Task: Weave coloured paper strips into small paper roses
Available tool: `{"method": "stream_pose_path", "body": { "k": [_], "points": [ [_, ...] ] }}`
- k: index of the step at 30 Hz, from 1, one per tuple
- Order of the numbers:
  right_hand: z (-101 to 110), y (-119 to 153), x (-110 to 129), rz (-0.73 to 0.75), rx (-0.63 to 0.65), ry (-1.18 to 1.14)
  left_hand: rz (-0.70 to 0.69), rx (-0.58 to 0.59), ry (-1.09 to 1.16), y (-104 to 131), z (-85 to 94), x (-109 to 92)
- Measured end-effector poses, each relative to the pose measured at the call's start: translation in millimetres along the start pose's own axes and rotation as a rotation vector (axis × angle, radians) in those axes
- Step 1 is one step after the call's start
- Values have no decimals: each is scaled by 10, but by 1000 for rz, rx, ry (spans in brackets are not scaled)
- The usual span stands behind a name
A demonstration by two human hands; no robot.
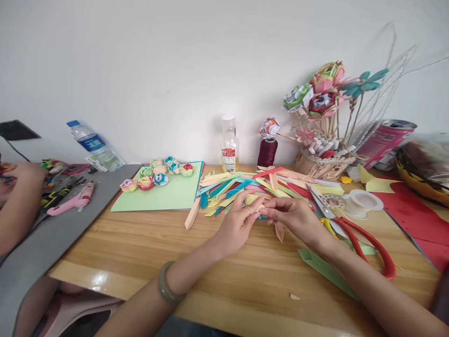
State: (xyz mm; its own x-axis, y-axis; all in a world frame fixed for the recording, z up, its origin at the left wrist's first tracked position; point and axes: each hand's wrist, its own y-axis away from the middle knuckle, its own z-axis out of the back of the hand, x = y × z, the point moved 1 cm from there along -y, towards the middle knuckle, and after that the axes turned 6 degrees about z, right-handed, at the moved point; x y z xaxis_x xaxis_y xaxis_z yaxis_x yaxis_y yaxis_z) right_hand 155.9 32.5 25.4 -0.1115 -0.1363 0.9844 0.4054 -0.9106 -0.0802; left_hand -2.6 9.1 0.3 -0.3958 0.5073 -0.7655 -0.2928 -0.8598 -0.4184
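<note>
And in close, just above the desk (157, 243) and in front of the heap of paper strips (228, 185): a small yellow paper piece (250, 200), pinched at one side by the fingers of the left hand (238, 220), clamped at the other by the fingers of the right hand (298, 217). Looks part-made, with no open petals showing. Over on the green sheet (168, 199), well to the left, a cluster of paper flowers (145, 182), finished by the look of it, with more blooms in the basket (322, 166). Plenty left unworked, judging by that heap! Hard to call the direction, with so much covered; seems to slant down from left fingers toward right, exact long axis impossible to tell.
</note>
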Motion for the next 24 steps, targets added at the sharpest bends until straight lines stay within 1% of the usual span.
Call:
{"method": "stream_pose_path", "body": {
  "k": [3, 6, 9, 11, 14, 15, 16, 21, 24],
  "points": [
    [-4, -13, -41, -36, -20, 6, -8, 33, 1, -7, -6, -2],
    [-35, -1, -98, -75, -2, -94, 13, 70, 4, 4, -19, -29],
    [-70, 27, -139, -80, -48, -81, 80, 85, -3, 40, -28, -22],
    [-85, 29, -166, -84, -56, -78, 146, 68, -29, 64, -32, 27],
    [-82, 6, -203, -76, -66, -85, 180, 63, -57, 82, -39, 115],
    [-79, -1, -211, -70, -49, -108, 183, 68, -58, 85, -41, 132],
    [-81, -5, -213, -55, 6, -193, 191, 57, -60, 88, -39, 139],
    [-71, 0, -186, -57, 35, -236, 184, -5, -56, 89, -20, 84],
    [-73, 1, -173, -77, 24, -238, 198, 1, -79, 94, -31, 81]
  ]
}}
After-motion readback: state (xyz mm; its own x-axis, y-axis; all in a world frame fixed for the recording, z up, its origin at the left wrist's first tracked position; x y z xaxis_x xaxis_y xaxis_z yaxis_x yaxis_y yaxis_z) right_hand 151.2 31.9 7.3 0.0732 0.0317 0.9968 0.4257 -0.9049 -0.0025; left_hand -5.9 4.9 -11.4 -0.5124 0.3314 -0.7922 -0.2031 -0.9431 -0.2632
